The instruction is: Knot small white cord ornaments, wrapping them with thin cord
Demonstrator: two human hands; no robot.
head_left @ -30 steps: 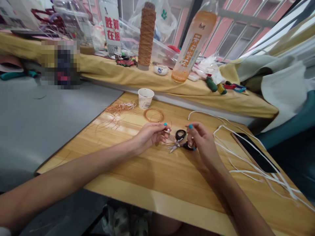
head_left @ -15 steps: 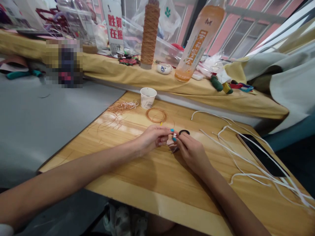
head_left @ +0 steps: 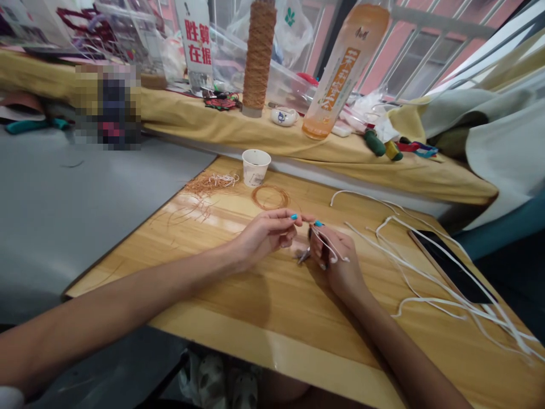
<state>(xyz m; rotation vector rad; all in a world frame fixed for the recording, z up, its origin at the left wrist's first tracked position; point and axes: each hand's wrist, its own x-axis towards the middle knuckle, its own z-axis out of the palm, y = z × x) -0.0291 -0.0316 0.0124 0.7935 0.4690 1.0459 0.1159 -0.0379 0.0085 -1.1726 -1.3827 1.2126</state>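
Note:
My left hand [head_left: 272, 230] is closed in a pinch close to the fingertips of my right hand, above the wooden table; whatever lies between its fingers is too small to make out. Pinched by my right hand [head_left: 338, 253] is a thin white cord [head_left: 328, 241], whose two strands trail back over the fingers. Small scissors [head_left: 304, 257] are tucked into the same hand, blades pointing down and left, handles mostly hidden. Behind my left hand lies a coil of copper-coloured wire [head_left: 271, 197].
A paper cup [head_left: 256, 168] stands behind the coil, beside a pile of wire and white cord scraps [head_left: 213, 183]. Long white cords [head_left: 409, 270] cross the table on the right, partly over a phone [head_left: 453, 267]. A cloth-covered ledge [head_left: 272, 136] holds a bottle [head_left: 344, 68] and a brown yarn cone [head_left: 258, 62].
My right hand has turned, so the white cord's strands now show over its fingers and the scissor blades show below. The small white piece between the fingertips is no longer visible there.

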